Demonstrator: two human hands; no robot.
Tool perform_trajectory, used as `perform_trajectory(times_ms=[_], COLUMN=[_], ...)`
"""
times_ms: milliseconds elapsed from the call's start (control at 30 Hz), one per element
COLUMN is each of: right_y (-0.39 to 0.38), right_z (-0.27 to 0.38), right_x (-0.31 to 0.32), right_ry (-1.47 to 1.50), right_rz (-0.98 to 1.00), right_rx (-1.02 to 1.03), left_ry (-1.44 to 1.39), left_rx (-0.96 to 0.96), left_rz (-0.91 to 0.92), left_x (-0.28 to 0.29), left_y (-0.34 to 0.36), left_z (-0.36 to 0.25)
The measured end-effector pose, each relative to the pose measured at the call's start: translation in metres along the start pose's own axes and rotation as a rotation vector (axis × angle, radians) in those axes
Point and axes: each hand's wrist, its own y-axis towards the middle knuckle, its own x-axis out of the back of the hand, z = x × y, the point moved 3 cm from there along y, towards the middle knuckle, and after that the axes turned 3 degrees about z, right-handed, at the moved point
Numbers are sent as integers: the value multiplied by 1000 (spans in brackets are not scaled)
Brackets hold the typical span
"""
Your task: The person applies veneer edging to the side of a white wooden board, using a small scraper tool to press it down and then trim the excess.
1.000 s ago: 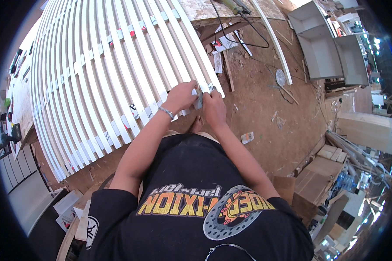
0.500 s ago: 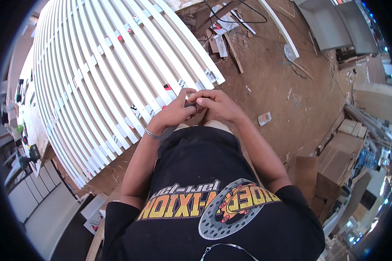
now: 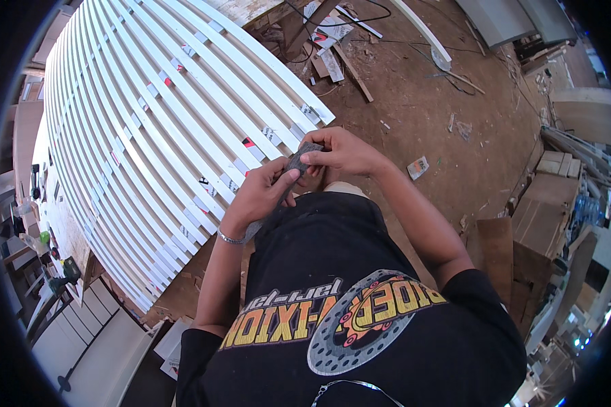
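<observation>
A small dark grey piece, apparently folded sandpaper (image 3: 300, 160), is stretched between my hands in front of my waist. My left hand (image 3: 261, 188), with a chain bracelet at the wrist, pinches its lower left end under the thumb. At its upper right end my right hand (image 3: 346, 153) grips it between thumb and curled fingers. Just beyond my hands lies a large panel of white slats (image 3: 214, 88), set in parallel rows with gaps over short cross pieces. My hands overlap its near right edge in the view; whether they touch it I cannot tell.
Wood offcuts (image 3: 352, 73) and a cable (image 3: 377, 18) lie on the brown floor beyond the panel. Cardboard boxes (image 3: 544, 207) stand at the right. A green and black power drill (image 3: 62, 273) rests on the work surface at the left.
The grey piece, mostly hidden between my fingers before, is now spread out and visible. My hands have parted slightly, the left one moving lower. The view has shifted a little.
</observation>
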Motion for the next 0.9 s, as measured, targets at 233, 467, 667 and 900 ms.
perform_trajectory(times_ms=[233, 467, 667, 900], right_y=[-9, -4, 15, 29], right_z=[-8, -51, -62, -38], right_x=[-6, -13, 16, -10], right_ry=[169, 594, 3, -582], right_rz=[179, 311, -380, -698], right_rx=[-136, -113, -28, -106], left_ry=[99, 157, 318, 581], left_rx=[-44, -128, -69, -43], left_rz=[41, 109, -445, -655], left_x=[-21, -15, 43, 68], left_y=[-18, -22, 10, 68], left_z=[-5, -1, 29, 42])
